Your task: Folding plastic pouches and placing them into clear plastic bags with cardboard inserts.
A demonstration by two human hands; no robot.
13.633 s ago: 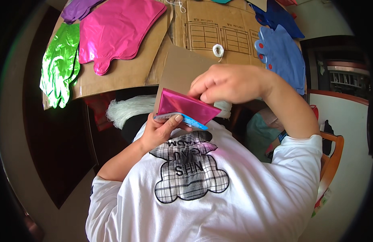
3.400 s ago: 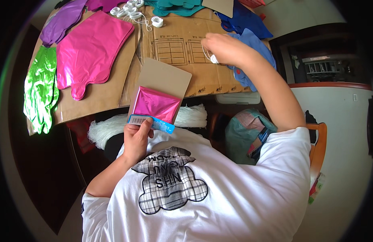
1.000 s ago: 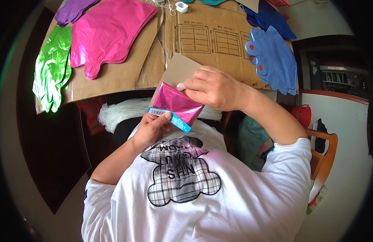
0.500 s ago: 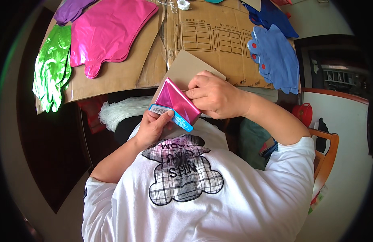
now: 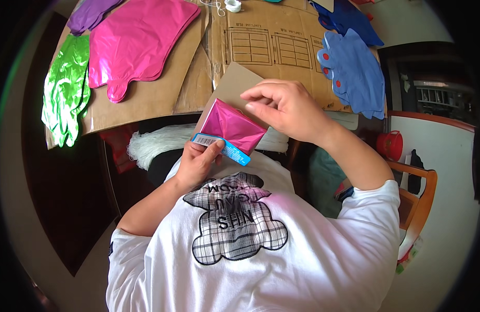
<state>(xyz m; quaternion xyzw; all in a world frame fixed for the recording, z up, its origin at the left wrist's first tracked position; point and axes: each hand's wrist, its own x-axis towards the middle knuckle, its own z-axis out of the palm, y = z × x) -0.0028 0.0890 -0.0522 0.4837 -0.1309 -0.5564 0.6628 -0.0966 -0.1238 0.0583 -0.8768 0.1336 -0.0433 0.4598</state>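
Observation:
My left hand [image 5: 197,162] grips the lower edge of a brown backing card [image 5: 232,82] in front of my chest. A folded pink foil balloon [image 5: 231,125] lies on the card, with a blue and white label strip [image 5: 225,149] along its bottom under my thumb. My right hand [image 5: 288,106] comes in from the right. Its thumb and fingertips pinch the upper right edge of the folded balloon where it meets the card.
A flattened cardboard sheet [image 5: 261,44] covers the surface ahead. On it lie a flat pink balloon [image 5: 138,39], a green one [image 5: 66,91], a purple one [image 5: 89,13], blue ones [image 5: 354,70] and a white tape roll [image 5: 232,5]. A white fibrous bundle [image 5: 154,143] sits below, a wooden chair [image 5: 419,197] at right.
My right hand has shifted up and to the right off the balloon's face, so more of the folded pink foil shows. My left hand keeps its hold on the card.

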